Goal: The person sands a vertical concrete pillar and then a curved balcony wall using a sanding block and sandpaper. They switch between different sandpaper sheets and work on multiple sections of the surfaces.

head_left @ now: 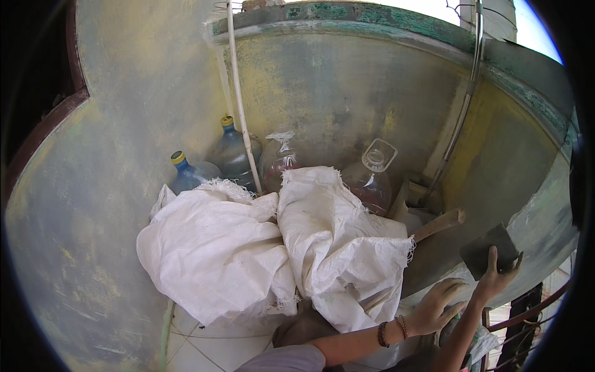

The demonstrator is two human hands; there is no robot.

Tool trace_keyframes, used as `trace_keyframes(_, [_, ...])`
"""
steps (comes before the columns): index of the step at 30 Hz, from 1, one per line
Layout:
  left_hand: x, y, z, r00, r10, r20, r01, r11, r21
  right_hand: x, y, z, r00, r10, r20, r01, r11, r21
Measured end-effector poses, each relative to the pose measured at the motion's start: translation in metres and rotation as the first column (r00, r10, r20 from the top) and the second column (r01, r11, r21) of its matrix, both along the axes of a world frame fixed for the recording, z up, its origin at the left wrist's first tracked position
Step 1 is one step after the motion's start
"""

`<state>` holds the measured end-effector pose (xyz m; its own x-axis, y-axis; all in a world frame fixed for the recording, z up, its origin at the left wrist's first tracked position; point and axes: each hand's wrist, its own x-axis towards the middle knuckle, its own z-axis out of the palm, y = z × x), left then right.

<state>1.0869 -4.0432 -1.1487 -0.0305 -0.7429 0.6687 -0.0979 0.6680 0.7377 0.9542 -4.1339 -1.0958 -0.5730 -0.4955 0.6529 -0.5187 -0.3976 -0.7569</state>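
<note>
We look through the left of our two head-worn fisheye cameras, facing forward and down at the wall (pixel 347 93) and tiled floor (pixel 201 352). Our left hand (pixel 436 305) and right hand (pixel 491 284) appear near, at lower right.

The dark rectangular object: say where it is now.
At the right of the head view, the dark rectangular object is in the right hand, right of the left hand.

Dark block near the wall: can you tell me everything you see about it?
The dark block is dark grey, flat and roughly square, with a plain face and straight edges. I can't tell its material. It's tilted, one corner pointing upward. The right hand grips its lower right part, one digit across its face. I can't tell whether it touches the wall.
</note>
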Motion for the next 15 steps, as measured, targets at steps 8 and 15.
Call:
trace_keyframes(8, [0.002, -0.007, 0.021, 0.955, 0.125, 0.27, -0.108, 0.991, -0.075, 0.018, 0.067, 0.015, 0.78, 0.605, 0.162, -0.619, 0.784, 0.052])
trace_keyframes(15, [-0.011, -0.058, 0.051, 0.979, 0.184, 0.082, -0.17, 0.973, -0.153, -0.033, 0.033, 0.064, 0.775, 0.555, -0.302, -0.575, 0.817, 0.026])
